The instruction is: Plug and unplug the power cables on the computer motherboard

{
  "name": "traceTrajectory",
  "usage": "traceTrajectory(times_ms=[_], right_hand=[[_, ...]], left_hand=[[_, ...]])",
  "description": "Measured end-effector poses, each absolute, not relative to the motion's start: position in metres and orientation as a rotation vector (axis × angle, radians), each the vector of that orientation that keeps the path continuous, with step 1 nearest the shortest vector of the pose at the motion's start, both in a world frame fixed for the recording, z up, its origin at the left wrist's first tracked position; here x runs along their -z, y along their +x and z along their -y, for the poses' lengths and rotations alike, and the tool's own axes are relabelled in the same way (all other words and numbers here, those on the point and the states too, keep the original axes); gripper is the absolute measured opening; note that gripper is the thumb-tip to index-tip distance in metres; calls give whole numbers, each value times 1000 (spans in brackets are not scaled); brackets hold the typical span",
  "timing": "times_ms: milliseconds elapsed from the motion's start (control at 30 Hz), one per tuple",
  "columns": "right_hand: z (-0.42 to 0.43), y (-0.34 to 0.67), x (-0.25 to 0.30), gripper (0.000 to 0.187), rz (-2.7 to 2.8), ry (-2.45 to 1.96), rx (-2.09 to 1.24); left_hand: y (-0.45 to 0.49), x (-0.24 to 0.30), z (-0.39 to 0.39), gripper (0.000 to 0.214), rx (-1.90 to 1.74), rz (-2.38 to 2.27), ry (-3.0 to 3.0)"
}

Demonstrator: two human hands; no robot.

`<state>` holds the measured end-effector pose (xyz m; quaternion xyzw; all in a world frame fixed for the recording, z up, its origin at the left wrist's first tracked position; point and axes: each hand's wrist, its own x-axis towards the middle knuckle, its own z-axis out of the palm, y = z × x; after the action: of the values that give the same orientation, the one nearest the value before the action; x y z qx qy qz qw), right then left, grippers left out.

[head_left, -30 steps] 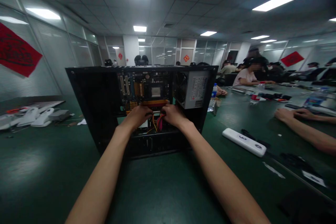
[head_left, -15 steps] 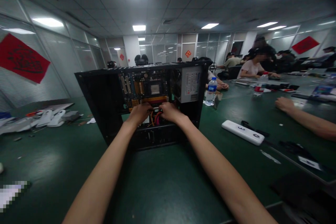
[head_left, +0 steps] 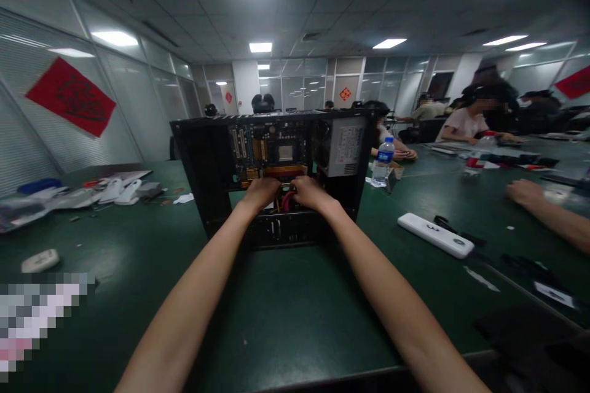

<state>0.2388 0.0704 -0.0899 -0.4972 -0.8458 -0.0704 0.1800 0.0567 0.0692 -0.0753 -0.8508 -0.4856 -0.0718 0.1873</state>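
Note:
A black computer case (head_left: 196, 178) stands on the table with its open side towards me, showing the motherboard (head_left: 270, 147) and, at upper right, the power supply (head_left: 346, 146). My left hand (head_left: 262, 193) is inside the lower middle of the case, fingers curled just below the board. Close beside it, my right hand (head_left: 310, 191) is also closed, by the red and yellow cables (head_left: 287, 201). Both sets of fingertips face away from me and are largely hidden, so what they grip does not show.
A white power strip (head_left: 436, 234) and black cords lie to the right, near another person's arm (head_left: 553, 212). Behind them stands a water bottle (head_left: 383, 159). White plastic parts (head_left: 122, 190) are on the left, with a small white object (head_left: 40, 260) nearer me.
My view has swung left, so the surroundings sit further right in the picture. Both hands remain close together inside the case, beneath the motherboard.

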Motion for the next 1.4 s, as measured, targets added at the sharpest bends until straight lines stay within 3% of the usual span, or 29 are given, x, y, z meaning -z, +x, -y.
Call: traceTrajectory(times_ms=[900, 1400], right_hand=[[-73, 240, 95, 26, 2388, -1196, 339], [-81, 241, 105, 32, 2384, -1175, 221]], left_hand=[[64, 76, -71, 34, 213, 1420, -2379], [65, 78, -68, 35, 204, 1483, -2394]])
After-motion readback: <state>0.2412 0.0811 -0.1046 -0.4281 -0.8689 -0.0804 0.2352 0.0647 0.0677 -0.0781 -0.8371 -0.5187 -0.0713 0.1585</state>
